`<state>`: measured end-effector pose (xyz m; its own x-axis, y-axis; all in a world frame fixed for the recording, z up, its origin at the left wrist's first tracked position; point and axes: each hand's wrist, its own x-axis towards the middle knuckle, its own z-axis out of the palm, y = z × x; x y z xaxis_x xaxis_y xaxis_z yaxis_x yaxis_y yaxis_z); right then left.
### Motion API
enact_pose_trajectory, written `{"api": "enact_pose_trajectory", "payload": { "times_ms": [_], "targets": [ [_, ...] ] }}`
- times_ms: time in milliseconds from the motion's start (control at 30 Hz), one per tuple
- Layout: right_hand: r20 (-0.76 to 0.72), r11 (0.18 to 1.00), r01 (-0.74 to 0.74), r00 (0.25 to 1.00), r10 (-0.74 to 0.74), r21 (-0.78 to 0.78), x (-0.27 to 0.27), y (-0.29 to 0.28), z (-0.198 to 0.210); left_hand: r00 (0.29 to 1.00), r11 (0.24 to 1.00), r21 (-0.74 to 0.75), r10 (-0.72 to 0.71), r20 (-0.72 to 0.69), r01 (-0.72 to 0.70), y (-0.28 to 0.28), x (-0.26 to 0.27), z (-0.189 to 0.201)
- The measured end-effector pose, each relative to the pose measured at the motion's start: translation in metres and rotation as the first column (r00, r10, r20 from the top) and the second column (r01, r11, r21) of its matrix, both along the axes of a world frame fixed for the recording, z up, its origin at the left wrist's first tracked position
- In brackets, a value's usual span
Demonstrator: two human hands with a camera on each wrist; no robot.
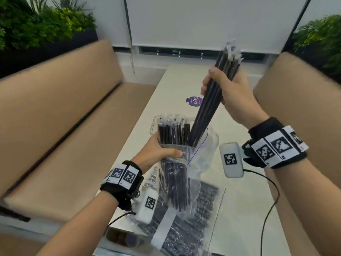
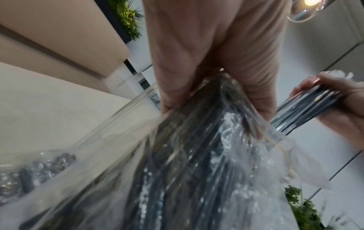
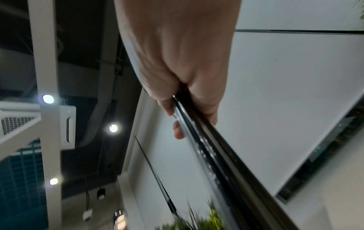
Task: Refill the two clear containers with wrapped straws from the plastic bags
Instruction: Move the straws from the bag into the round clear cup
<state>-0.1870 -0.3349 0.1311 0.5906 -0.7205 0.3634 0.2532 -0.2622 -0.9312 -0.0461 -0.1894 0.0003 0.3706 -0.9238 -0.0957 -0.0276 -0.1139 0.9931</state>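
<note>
My left hand [image 1: 162,152] [image 2: 206,62] grips a clear plastic bag [image 1: 204,163] [image 2: 197,163] of black wrapped straws around its upper part, holding it upright over the table. Higher up, my right hand [image 1: 221,85] [image 3: 177,62] grips a bundle of black wrapped straws [image 1: 208,100] [image 3: 216,155]. The bundle slants, its lower ends inside the bag's mouth. Just behind my left hand, a clear container [image 1: 152,124] appears to hold upright straws [image 1: 173,133], partly hidden by the bag.
A second bag of straws [image 1: 199,228] lies flat on the white table [image 1: 239,200] under the held bag. A purple sticker [image 1: 193,101] marks the table's middle. Tan benches [image 1: 64,117] run along both sides, with plants [image 1: 36,21] behind. A dark object [image 1: 121,239] sits near the front edge.
</note>
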Motion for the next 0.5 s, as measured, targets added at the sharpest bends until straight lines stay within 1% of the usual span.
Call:
{"api": "enact_pose_trajectory", "payload": {
  "times_ms": [100, 167, 233, 267, 300, 333, 400, 433, 500],
  "targets": [
    [0.154, 0.998, 0.061, 0.986, -0.062, 0.013, -0.016, -0.018, 0.039, 0.998, 0.998, 0.029, 0.050, 0.022, -0.051, 0.007, -0.002, -0.004],
    [0.270, 0.993, 0.109, 0.956, -0.114, 0.032, -0.027, -0.027, 0.056, 0.996, 0.995, 0.047, 0.085, 0.014, -0.086, 0.016, 0.001, -0.008],
    [0.348, 0.981, 0.189, 0.917, -0.195, 0.053, -0.034, -0.038, 0.060, 0.992, 0.990, 0.058, 0.125, 0.011, -0.125, 0.026, 0.006, -0.011],
    [0.350, 0.974, 0.218, 0.909, -0.226, 0.060, -0.034, -0.045, 0.055, 0.991, 0.989, 0.062, 0.135, 0.015, -0.136, 0.030, 0.009, -0.012],
    [0.321, 0.966, 0.253, 0.911, -0.258, 0.058, -0.031, -0.052, 0.045, 0.990, 0.988, 0.065, 0.139, 0.014, -0.139, 0.034, 0.011, -0.013],
    [0.260, 0.957, 0.285, 0.922, -0.287, 0.044, -0.026, -0.057, 0.031, 0.990, 0.988, 0.065, 0.143, 0.007, -0.143, 0.037, 0.012, -0.014],
    [0.080, 0.936, 0.350, 0.934, -0.348, -0.022, -0.012, -0.060, -0.010, 0.988, 0.987, 0.054, 0.154, -0.005, -0.153, 0.041, 0.016, -0.016],
    [-0.011, 0.926, 0.373, 0.927, -0.374, -0.058, -0.005, -0.058, -0.035, 0.988, 0.987, 0.048, 0.156, -0.011, -0.155, 0.042, 0.018, -0.017],
    [-0.146, 0.911, 0.397, 0.900, -0.410, -0.114, 0.006, -0.049, -0.083, 0.988, 0.988, 0.035, 0.151, -0.024, -0.150, 0.044, 0.021, -0.017]
  ]
}}
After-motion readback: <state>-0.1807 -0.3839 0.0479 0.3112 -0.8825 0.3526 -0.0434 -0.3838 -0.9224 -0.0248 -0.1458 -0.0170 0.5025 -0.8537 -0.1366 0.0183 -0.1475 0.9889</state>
